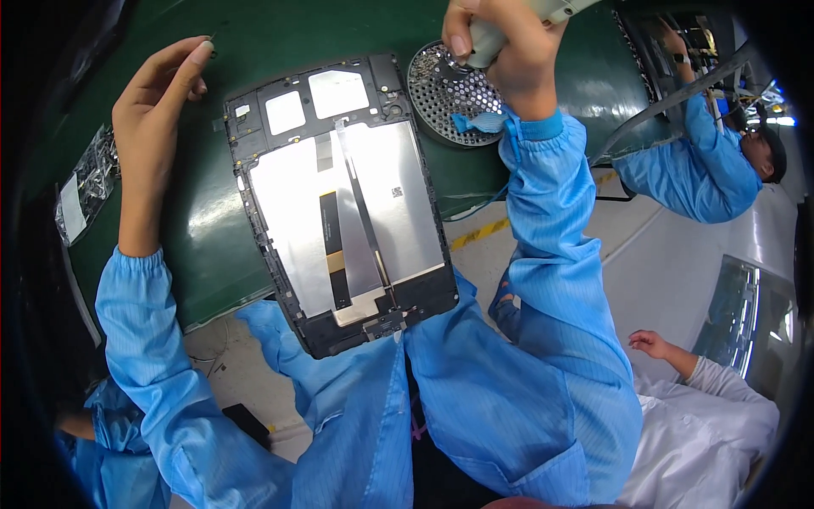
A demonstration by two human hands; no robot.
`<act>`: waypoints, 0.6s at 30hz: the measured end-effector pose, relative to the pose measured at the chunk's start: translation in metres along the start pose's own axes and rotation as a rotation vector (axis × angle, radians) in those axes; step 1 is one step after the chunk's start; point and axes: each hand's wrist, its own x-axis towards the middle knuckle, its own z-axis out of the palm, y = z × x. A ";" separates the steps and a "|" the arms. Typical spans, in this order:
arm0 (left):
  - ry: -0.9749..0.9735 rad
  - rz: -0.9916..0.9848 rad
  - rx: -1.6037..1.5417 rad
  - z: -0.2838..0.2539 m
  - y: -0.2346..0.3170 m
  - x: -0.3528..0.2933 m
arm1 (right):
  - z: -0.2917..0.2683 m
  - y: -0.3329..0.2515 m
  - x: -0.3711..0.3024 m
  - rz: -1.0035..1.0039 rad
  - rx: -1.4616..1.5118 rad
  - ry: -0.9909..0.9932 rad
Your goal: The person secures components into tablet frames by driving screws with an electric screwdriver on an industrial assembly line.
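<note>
A tablet-like device (292, 199) lies with its insides exposed, its lower end jutting past the table's front edge. Silver plates, a black strip and a dark frame show on it. Off its upper left corner, my left hand (157, 106) is raised, thumb and forefinger pinched at a tiny dark thing too small to name. My right hand (526, 59) is wrapped round a pale grey-green handheld tool (489, 38), partly cut off by the top edge. Under that hand stands a round metal dish with a perforated top (437, 102), a scrap of blue material (479, 122) lying on it.
The green table (203, 212) carries a crumpled silvery bag (85, 191) at the left. A grey cable or bar (653, 106) curves across the right. Co-workers sit close: one in blue (695, 174), one in white (704, 424), and a blue sleeve (119, 424) at lower left.
</note>
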 end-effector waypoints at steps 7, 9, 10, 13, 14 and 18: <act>-0.290 -0.170 -0.063 -0.021 0.005 -0.002 | 0.025 -0.019 0.003 0.003 0.000 0.029; -0.405 -0.194 -0.060 -0.020 0.013 -0.001 | 0.045 -0.032 0.004 -0.011 -0.019 0.020; -0.468 -0.200 -0.065 -0.021 0.018 -0.001 | 0.055 -0.037 0.007 -0.006 -0.004 0.015; -0.473 -0.071 -0.100 -0.022 0.008 -0.002 | 0.063 -0.028 0.018 -0.221 -0.085 -0.171; -0.483 -0.057 -0.109 -0.014 0.008 0.004 | 0.056 -0.026 0.025 -0.427 -0.248 -0.335; -0.421 -0.029 -0.083 -0.019 0.000 -0.001 | 0.126 -0.036 0.034 -0.033 0.017 -0.134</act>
